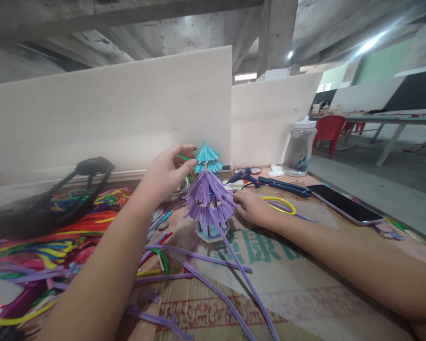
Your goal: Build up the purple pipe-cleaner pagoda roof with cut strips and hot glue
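A small pagoda model with a two-tiered purple pipe-cleaner roof (pixel 210 189) stands upright on an octagonal base (pixel 213 235) in the middle of the table. Directly behind it shows a turquoise tiered roof (pixel 208 156). My left hand (pixel 170 168) is raised at the left of the turquoise roof, thumb and fingers apart with no object between them. At the purple roof's right edge rests my right hand (pixel 252 208), low on the table with its fingers curled; whatever they may hold is hidden. A long purple pipe cleaner (pixel 239 265) trails from the roof towards me.
Loose pipe cleaners (pixel 57 246) of several colours and a black strapped object (pixel 88 189) crowd the left. Across the back right lie a glue gun (pixel 244 175), a dark blue long-handled tool (pixel 287 185), yellow-handled scissors (pixel 280 205), a phone (pixel 346 203) and a water bottle (pixel 298 149). White panels (pixel 128 113) stand behind.
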`<state>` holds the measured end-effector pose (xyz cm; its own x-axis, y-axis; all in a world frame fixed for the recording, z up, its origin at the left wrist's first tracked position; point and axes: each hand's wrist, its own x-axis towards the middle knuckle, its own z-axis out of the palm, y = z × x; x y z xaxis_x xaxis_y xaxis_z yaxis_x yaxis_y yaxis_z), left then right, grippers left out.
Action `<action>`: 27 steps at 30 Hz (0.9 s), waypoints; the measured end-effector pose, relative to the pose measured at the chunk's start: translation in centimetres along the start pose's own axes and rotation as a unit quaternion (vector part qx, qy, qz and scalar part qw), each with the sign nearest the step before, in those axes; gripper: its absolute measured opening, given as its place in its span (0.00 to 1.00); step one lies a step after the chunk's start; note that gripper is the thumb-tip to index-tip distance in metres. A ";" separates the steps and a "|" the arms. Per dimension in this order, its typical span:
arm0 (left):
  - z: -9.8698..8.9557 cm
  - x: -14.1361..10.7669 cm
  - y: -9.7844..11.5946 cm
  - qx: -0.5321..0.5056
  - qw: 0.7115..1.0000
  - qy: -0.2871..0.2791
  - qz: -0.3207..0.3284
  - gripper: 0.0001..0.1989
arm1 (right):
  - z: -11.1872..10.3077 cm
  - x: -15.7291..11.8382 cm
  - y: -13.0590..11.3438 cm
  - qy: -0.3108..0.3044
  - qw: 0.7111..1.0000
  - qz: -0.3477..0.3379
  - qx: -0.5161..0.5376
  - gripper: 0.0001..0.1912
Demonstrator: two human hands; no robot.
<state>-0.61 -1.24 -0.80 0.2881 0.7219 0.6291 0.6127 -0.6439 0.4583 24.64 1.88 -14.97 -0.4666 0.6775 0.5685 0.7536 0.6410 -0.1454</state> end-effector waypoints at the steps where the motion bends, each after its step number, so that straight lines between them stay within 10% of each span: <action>1: 0.2 0.1 -0.2 0.001 1.000 -0.022 0.001 0.20 | -0.5 0.2 0.0 0.023 1.000 0.020 0.008 0.08; 5: 1.3 0.2 -0.7 0.003 0.997 -0.079 -0.004 0.19 | -3.3 0.7 -0.6 0.104 0.993 0.040 0.038 0.10; 13: 1.7 -0.1 0.1 -0.021 0.996 -0.084 -0.008 0.16 | -6.6 0.8 -4.4 0.167 0.966 -0.187 -0.066 0.12; 21: 1.6 -0.5 1.2 -0.011 0.996 -0.087 0.006 0.15 | -6.4 0.8 -5.4 0.169 0.973 -0.159 0.011 0.08; 27: 1.5 -0.4 0.7 -0.011 0.996 -0.092 -0.006 0.16 | -7.5 1.0 -6.6 0.105 0.931 0.015 0.350 0.06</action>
<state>0.85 -1.57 -1.66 0.4121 0.7629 0.4981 0.6017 -0.6384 0.4800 22.67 -4.38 -7.39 -0.2938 0.6609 0.6906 0.2441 0.7504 -0.6143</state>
